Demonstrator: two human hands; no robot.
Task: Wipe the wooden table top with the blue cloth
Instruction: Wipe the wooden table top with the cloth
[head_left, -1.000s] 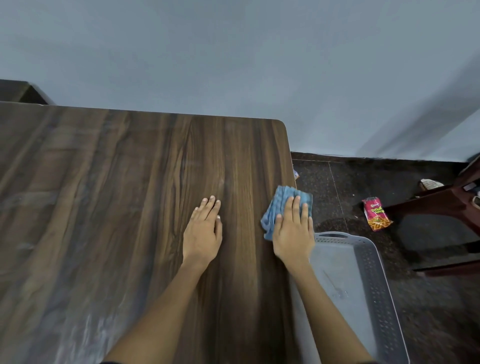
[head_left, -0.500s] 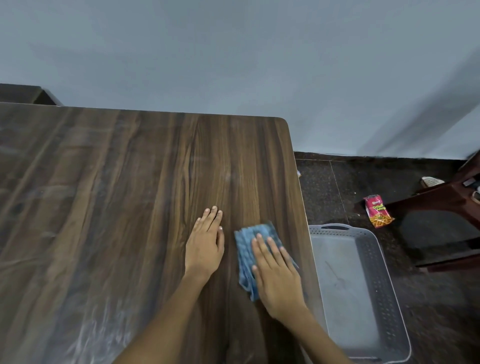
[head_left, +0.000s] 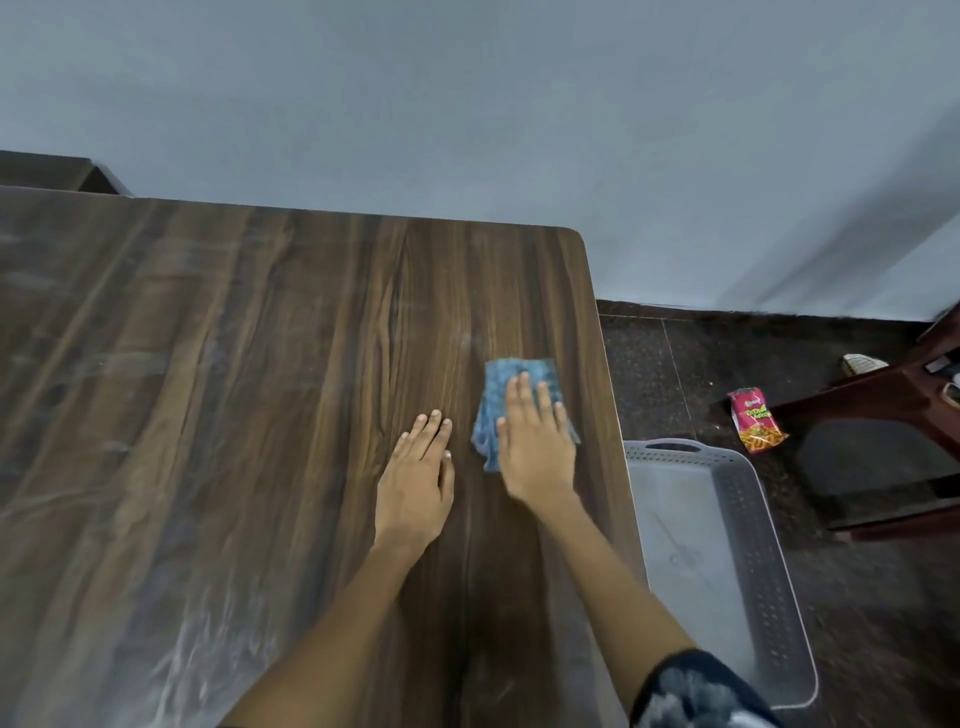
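While the right hand (head_left: 535, 447) presses flat on the blue cloth (head_left: 511, 400), fingers straight and slightly spread, the cloth lies on the wooden table (head_left: 234, 415) right of the frame's centre, near the table's right edge. Just left of it, the left hand (head_left: 418, 478) rests palm-down, fingers together. A grey tray (head_left: 769, 545) and a snack packet (head_left: 756, 421) sit on the floor at right.

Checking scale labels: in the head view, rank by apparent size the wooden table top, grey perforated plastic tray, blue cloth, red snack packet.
1. Wooden table top
2. Grey perforated plastic tray
3. Blue cloth, partly covered by right hand
4. Red snack packet
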